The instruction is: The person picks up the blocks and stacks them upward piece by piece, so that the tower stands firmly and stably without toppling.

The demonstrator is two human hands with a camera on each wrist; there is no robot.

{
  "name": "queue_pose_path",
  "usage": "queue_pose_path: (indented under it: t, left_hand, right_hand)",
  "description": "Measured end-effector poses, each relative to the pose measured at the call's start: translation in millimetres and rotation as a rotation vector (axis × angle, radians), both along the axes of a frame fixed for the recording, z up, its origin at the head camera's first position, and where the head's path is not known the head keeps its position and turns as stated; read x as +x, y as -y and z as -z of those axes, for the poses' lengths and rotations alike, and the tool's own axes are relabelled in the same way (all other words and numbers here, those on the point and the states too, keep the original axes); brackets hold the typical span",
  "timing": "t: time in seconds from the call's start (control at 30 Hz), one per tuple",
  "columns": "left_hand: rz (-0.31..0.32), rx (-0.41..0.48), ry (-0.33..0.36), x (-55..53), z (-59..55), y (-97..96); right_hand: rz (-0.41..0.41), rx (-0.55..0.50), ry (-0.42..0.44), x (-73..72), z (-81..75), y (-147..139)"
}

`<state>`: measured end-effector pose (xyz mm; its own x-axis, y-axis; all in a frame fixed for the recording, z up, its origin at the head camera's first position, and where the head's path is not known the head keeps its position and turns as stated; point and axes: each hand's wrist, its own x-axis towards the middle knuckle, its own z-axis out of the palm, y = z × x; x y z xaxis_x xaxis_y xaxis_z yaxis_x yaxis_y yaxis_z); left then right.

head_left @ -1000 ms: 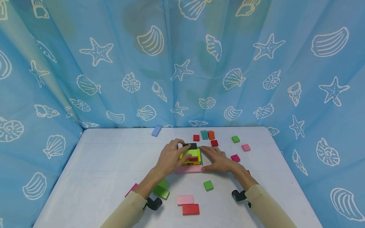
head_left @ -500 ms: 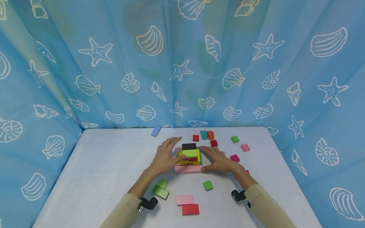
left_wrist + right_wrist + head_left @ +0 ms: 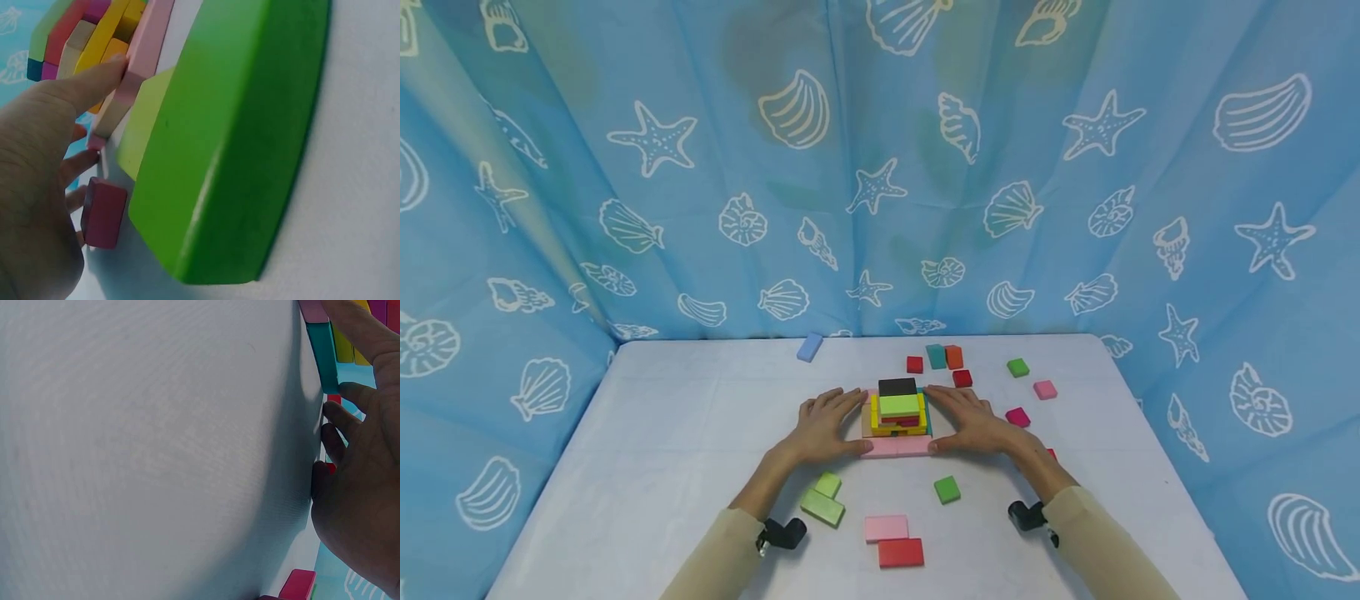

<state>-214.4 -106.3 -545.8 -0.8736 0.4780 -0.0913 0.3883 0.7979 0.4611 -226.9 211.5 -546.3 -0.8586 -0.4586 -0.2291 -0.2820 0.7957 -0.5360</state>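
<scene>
A stepped stack of wooden blocks stands mid-table in the head view, with a black block [image 3: 897,387] and a lime block [image 3: 899,406] on top, yellow blocks [image 3: 877,431] below and pink blocks [image 3: 897,447] along the front base. My left hand [image 3: 822,432] lies spread at the stack's left side, thumb tip right at the front pink row. On the opposite side, my right hand [image 3: 976,423] is spread the same way, its thumb at the row's right end. The right wrist view shows its fingers beside a teal block [image 3: 322,357]. Neither hand grips a block.
Near the left forearm lie a green block [image 3: 822,507] and a smaller lime one [image 3: 828,484]. In front are a pink block [image 3: 886,527], a red block [image 3: 901,552] and a green square [image 3: 947,489]. Several loose blocks lie behind and right; a blue block [image 3: 809,347] is at the back edge.
My left hand has left the top of the stack, moving left and down to the base's side. The right hand has stayed in place, and the stack looks unchanged.
</scene>
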Motion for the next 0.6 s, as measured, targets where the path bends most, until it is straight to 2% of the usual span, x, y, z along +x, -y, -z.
queue_pose_path:
  t: [0.33, 0.6]
  left_hand:
    - [-0.008, -0.014, -0.040, 0.9, 3.9, 0.9]
    - [-0.012, 0.002, -0.019, 2.0, 1.5, 6.6]
  right_hand:
    - [-0.005, 0.008, 0.000, -0.5, -1.3, 0.4]
    - [-0.002, 0.005, -0.001, 0.1, -1.2, 0.0]
